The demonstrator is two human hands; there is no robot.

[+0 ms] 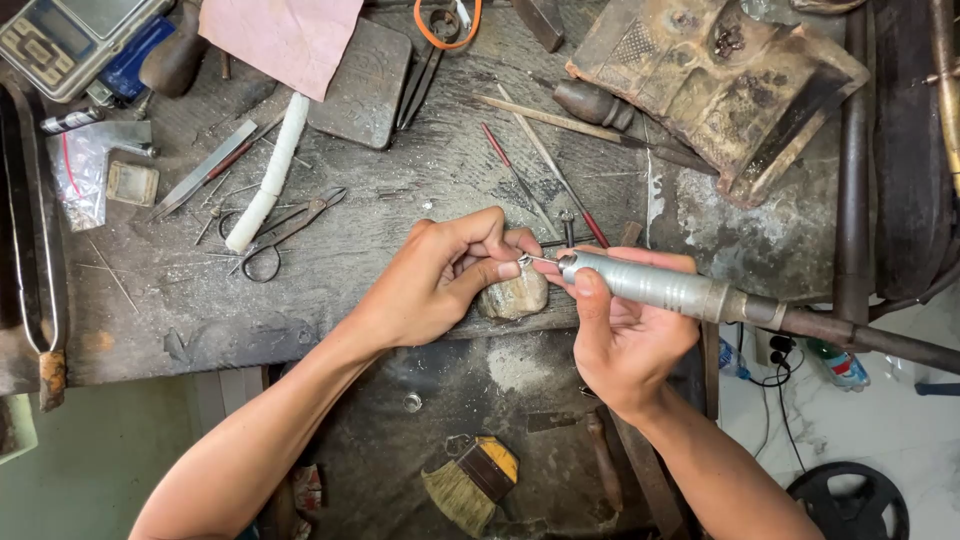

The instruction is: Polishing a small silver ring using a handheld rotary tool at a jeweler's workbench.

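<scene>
— While the right hand (625,335) is wrapped around that grey metal rotary tool (660,285), where does its tip sit?

— Right at the fingertips of the left hand (440,275), just above the worn wooden peg (515,296) at the near edge of the surface (180,310). The thin bit touches a tiny silvery piece (526,261) pinched there.

— So the left hand is closed too?

— Yes, thumb and forefinger squeezed narrow on that small piece; what it is exactly, too small to tell. The right hand grips the tool's barrel, and a dark cable (870,340) runs off to the right from it.

— What lies around them?

— Far and left of the hands, a pair of scissors (285,230) next to a white tube (268,175). A red-handled file (545,190) lies just beyond the hands, a dark flat metal block (365,85) farther off, a scorched brick-like slab (715,80) far right, and a digital scale (70,40) in the far left corner.

— And near the person?

— A small brush (470,485) with pale bristles lies below the surface edge, between the forearms
</scene>
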